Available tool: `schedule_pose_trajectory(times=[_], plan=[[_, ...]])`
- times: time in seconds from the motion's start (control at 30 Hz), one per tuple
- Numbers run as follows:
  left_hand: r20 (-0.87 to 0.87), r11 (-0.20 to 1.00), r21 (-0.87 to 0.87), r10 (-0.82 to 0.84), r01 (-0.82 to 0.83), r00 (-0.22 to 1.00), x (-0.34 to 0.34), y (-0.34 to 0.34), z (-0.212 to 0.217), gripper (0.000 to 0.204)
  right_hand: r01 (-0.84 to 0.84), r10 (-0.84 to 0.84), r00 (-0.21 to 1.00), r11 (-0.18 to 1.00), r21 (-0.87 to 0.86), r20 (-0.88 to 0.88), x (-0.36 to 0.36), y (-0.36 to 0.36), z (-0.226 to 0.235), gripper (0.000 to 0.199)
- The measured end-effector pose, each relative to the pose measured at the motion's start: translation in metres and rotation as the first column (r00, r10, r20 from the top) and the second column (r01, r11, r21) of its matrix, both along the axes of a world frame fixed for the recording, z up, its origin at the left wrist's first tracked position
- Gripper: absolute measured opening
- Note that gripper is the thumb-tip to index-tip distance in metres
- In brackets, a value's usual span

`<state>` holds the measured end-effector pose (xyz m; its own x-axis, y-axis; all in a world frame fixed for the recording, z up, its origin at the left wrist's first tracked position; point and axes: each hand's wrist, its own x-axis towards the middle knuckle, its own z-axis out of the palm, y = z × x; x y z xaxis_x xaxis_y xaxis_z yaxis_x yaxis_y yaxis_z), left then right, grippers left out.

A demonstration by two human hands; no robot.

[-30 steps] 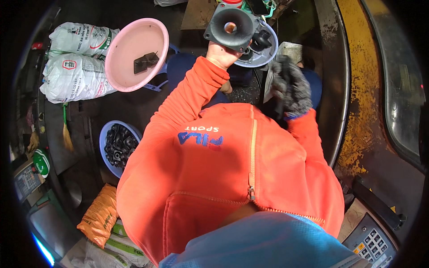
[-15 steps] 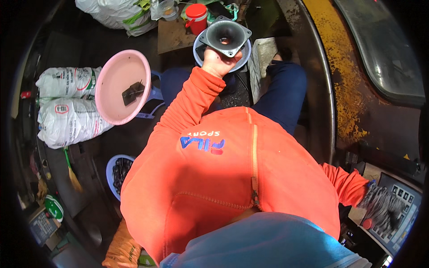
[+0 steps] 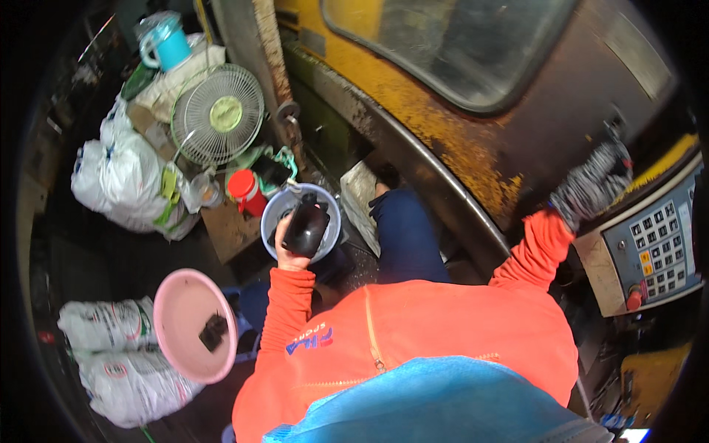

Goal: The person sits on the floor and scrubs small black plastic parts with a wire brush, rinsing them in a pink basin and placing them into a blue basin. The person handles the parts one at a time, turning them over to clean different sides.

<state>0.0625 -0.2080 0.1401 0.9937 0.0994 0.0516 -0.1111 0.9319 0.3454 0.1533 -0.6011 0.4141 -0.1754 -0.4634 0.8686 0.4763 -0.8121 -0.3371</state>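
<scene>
The left hand (image 3: 290,252) grips a black part (image 3: 307,229) left of centre. The gloved right hand (image 3: 595,183) has moved from the control panel (image 3: 619,255) to the upper-right door (image 3: 550,125); I cannot tell its grip.

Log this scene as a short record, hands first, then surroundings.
Left hand: bare, holding a glossy black part
Right hand: gray-gloved, near the yellow-and-brown machine panel; contact unclear
Blue basin: partly hidden behind the black part
Pink basin: dark pieces inside
Control panel: lower right of the gloved hand
Upper left: fan, red mug
</scene>
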Motion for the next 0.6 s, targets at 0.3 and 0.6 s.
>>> schedule_pose_trajectory(times=[0.3, 0.6], plan=[[-0.145, 0.956, 0.104, 0.288, -0.275, 0.947, 0.018, 0.008, -0.017, 0.026, -0.772, 0.775, 0.632, 0.632, 0.073, -0.025, 0.082, -0.009, 0.037, 0.020], [-0.305, 0.965, 0.156, 0.250, -0.211, 0.919, 0.016, 0.022, -0.014, 0.014, -0.371, 0.425, 0.597, 0.898, 0.235, -0.680, 0.370, -0.139, 0.065, 0.043]])
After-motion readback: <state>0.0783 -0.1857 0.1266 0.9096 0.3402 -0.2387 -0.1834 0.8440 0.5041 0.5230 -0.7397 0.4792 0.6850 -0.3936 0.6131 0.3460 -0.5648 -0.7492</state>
